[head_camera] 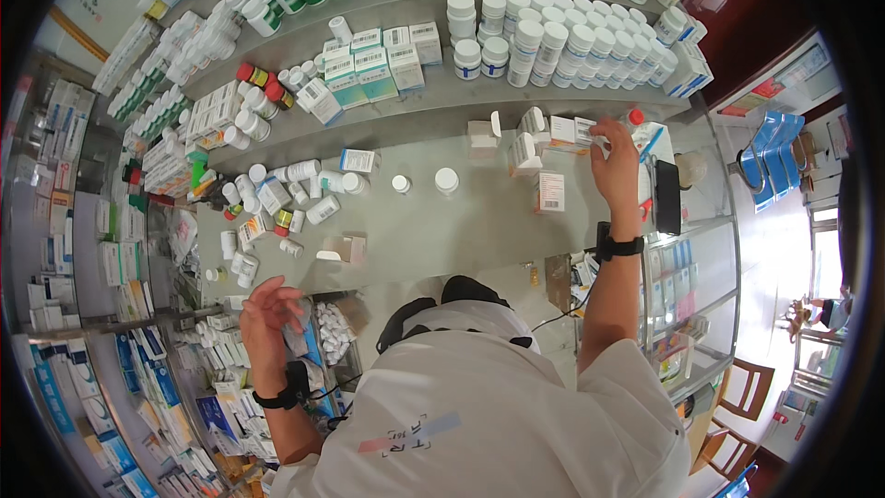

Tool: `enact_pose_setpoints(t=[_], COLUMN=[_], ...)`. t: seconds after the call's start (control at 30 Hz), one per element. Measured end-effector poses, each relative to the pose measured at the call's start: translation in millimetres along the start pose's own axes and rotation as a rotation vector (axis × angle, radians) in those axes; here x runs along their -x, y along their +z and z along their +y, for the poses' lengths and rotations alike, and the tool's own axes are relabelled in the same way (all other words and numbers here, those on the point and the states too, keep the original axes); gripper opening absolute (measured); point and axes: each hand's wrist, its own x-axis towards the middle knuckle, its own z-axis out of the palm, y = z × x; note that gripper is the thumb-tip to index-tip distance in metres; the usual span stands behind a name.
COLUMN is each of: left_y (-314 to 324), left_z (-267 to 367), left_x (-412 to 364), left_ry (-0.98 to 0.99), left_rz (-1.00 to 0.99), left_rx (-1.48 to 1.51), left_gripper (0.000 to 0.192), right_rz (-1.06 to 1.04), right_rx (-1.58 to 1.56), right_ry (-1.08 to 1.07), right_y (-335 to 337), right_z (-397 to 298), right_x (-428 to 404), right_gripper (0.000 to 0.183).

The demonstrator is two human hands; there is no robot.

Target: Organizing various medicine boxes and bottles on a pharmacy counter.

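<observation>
My right hand (pixel 615 166) reaches over the right part of the counter with its fingers curled at the end of a row of small white cartons (pixel 572 131). Whether the fingers grip the nearest carton cannot be made out. A white carton (pixel 550 192) stands just left of my right wrist, and cartons with raised flaps (pixel 526 153) are beside it. My left hand (pixel 271 311) hangs by the counter's front left edge, fingers apart and holding nothing. Beyond it lie loose white pill bottles (pixel 245 270). Two white bottles (pixel 446 180) stand mid-counter.
An open carton (pixel 342 249) lies near the front edge of the counter (pixel 415 242). Steel shelves (pixel 429 107) packed with bottles and cartons rise behind. A red-capped bottle (pixel 635 117) and a black device (pixel 667 197) are at right. Drawers of cartons (pixel 332 332) stand below left.
</observation>
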Motion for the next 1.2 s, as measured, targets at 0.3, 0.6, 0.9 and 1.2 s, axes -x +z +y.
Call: enact_pose_setpoints(t=[0.3, 0.6, 0.9, 1.2], left_y=[7.9, 46.3, 73.5, 119.5], left_z=[-16.6, -39.7, -50.8, -48.9], left_x=[68.4, 169.1, 241.8, 213.5], left_ry=[0.041, 0.008, 0.008, -0.016], left_rz=[0.041, 0.138, 0.384, 0.324], left_rx=[0.052, 0.16, 0.222, 0.284], left_gripper=[0.078, 0.076, 0.08, 0.077], right_rz=[-0.17, -0.289, -0.029, -0.266], right_rx=[0.284, 0.338, 0.052, 0.035], right_ry=[-0.398, -0.31, -0.29, 0.085], right_y=[16.2, 31.7, -39.5, -46.1], right_z=[-17.4, -20.1, -14.1, 67.6], right_x=[-2.4, -28.1, -26.1, 29.4], right_gripper=[0.03, 0.023, 0.054, 0.038])
